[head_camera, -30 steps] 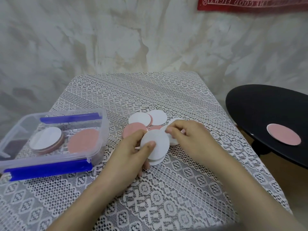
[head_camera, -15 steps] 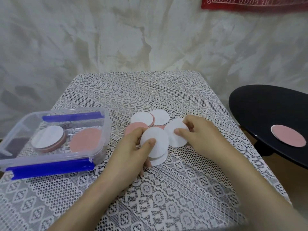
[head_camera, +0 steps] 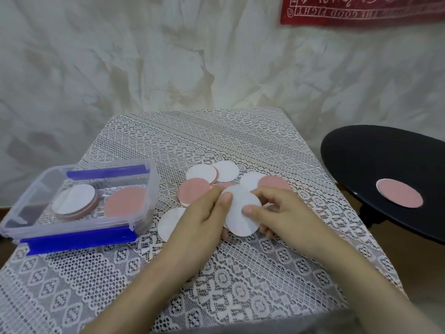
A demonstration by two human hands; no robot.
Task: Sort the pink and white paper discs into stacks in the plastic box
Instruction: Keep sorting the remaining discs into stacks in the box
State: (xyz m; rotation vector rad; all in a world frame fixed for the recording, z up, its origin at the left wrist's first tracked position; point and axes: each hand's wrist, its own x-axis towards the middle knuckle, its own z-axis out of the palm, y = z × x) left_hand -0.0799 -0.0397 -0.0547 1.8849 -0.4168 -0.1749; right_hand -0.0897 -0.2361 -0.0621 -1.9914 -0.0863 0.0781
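A white disc [head_camera: 242, 213] is held between both hands above the lace tablecloth. My left hand [head_camera: 203, 214] pinches its left edge with the thumb on top. My right hand [head_camera: 277, 212] pinches its right side, thumb on the face. Behind the hands lie loose discs: a pink disc [head_camera: 192, 192], two white discs [head_camera: 201, 173] [head_camera: 226, 171], and a pink disc [head_camera: 274, 183] at the right. Another white disc [head_camera: 168, 224] lies left of my left wrist. The clear plastic box [head_camera: 29, 227] at the left holds a white-topped stack [head_camera: 73, 202] and a pink disc [head_camera: 125, 201].
A black round table [head_camera: 385, 169] stands to the right with one pink disc [head_camera: 399, 196] on it. The lace-covered table [head_camera: 216, 273] ends near the wall behind. A red cloth [head_camera: 361, 10] hangs on the wall.
My right hand came in from the loose pile and took hold of the white disc with my left hand. A pink disc at the right and a white disc at the left are now uncovered.
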